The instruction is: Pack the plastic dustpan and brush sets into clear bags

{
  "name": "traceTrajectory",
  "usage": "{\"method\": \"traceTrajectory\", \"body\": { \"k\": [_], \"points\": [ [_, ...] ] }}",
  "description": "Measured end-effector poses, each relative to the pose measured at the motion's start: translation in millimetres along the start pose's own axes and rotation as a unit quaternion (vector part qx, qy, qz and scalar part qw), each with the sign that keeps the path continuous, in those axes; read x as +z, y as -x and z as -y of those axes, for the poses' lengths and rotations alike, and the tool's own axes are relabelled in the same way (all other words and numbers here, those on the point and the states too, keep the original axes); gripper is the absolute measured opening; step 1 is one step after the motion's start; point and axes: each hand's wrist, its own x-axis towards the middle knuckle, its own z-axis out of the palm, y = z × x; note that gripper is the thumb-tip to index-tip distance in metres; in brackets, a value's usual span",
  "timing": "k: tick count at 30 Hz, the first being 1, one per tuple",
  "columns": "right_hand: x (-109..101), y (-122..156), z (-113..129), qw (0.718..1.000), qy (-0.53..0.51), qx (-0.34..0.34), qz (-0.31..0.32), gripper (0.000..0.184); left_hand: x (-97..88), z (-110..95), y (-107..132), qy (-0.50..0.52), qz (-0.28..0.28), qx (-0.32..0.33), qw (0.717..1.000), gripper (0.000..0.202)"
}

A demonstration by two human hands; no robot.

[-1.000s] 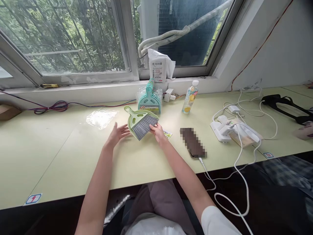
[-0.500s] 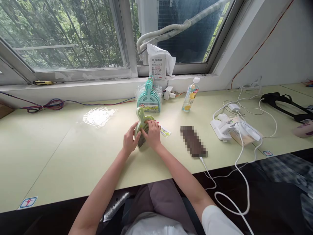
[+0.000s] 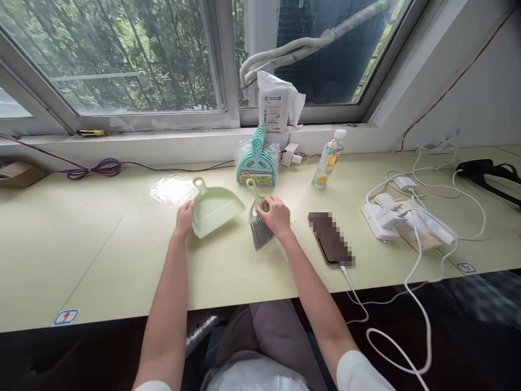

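My left hand (image 3: 185,218) grips a pale green dustpan (image 3: 216,209) by its left edge, the pan's open face turned up toward me. In my right hand (image 3: 275,215) is a small hand brush (image 3: 260,231) with a green handle and grey bristles pointing down. Brush and dustpan are apart, with a gap of table between them. Behind them stands a stack of teal dustpan-and-brush sets (image 3: 256,163) in clear plastic. A small piece of the label (image 3: 292,221) shows beside my right hand, which mostly hides it.
A clear plastic wrapper (image 3: 173,190) lies at the left. To the right are a drink bottle (image 3: 329,158), a blurred-out phone (image 3: 331,239) on a charging cable and a white power strip (image 3: 380,220) with loose cables. A white package (image 3: 277,106) stands by the window.
The brush and dustpan, held together before, are now separated. My left hand has moved left with the dustpan, my right hand right with the brush. The view has shifted slightly.
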Motion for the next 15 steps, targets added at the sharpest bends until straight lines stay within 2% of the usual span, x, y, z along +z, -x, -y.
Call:
{"method": "traceTrajectory", "body": {
  "k": [2,5,8,10,13,15],
  "points": [
    [5.2,2.1,-3.4,0.988,0.14,0.02,0.054,0.019,-9.9,5.8,-2.2,-0.09,0.021,0.015,0.996,0.022],
    [11.5,4.5,-5.7,0.966,0.234,0.052,0.1,0.025,-10.7,8.8,2.1,-0.162,0.017,0.045,0.986,0.015],
    [11.9,4.1,-6.7,0.964,0.245,0.067,0.081,0.032,-7.3,8.8,6.2,-0.198,0.002,0.082,0.977,0.016],
    [11.7,3.3,-7.7,0.964,0.242,0.072,0.078,0.031,-6.6,9.1,7.1,-0.222,0.011,0.096,0.97,0.02],
    [14.6,2.5,-10.3,0.965,0.24,0.064,0.088,0.026,-6.5,10.5,7.2,-0.237,0.03,0.092,0.967,0.021],
    [17.7,1.7,-12.6,0.966,0.234,0.068,0.084,0.023,-5.4,11.1,7.7,-0.244,0.017,0.088,0.966,0.018]
  ]
}}
